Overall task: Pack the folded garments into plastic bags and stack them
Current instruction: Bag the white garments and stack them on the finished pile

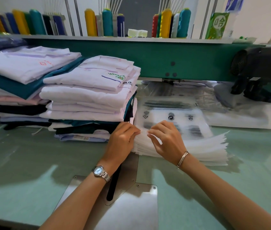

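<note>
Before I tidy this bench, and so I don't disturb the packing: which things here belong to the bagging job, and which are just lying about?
In the job: folded garments, piled left; stack of plastic bags; top bag, its edge pinched by left hand and right hand.
Lying about: thread cones on the shelf; green carton; black machine; metal plate.

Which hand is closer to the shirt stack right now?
Left. The left hand is right beside the base of the shirt stack; the right hand is farther right, over the bag pile, both pinching the top bag.
</note>
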Motion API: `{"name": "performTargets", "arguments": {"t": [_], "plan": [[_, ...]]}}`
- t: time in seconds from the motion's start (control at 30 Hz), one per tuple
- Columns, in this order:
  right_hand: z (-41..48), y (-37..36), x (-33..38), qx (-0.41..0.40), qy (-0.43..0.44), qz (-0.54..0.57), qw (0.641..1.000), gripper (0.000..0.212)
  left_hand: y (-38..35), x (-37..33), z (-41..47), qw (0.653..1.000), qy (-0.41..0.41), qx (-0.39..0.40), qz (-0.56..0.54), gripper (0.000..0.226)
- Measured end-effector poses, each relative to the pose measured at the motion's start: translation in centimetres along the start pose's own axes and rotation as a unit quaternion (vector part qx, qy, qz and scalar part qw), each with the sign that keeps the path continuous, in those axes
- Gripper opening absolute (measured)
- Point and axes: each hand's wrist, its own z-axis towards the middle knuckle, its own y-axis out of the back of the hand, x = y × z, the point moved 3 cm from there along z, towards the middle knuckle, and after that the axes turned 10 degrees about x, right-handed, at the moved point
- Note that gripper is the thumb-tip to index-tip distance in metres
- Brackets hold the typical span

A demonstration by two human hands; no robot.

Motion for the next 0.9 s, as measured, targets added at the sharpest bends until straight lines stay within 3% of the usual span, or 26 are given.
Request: {"name": "performTargets", "arguments": {"t": [0.17, 0.9], "plan": [[-3.0, 2.2, -3.7, -0.032, -0.03, 0.008, 0.999, 0.004, 0.7, 0.5, -0.1, 1.0, 0.007, -0.028, 0.005, 0.011], [-11.8, 10.4, -14.4, -0.016, -0.092, -0.076, 0.993, 0.02, 0.3, 0.3, -0.3, 0.998, 0.031, -0.051, 0.001, 0.015]]}}
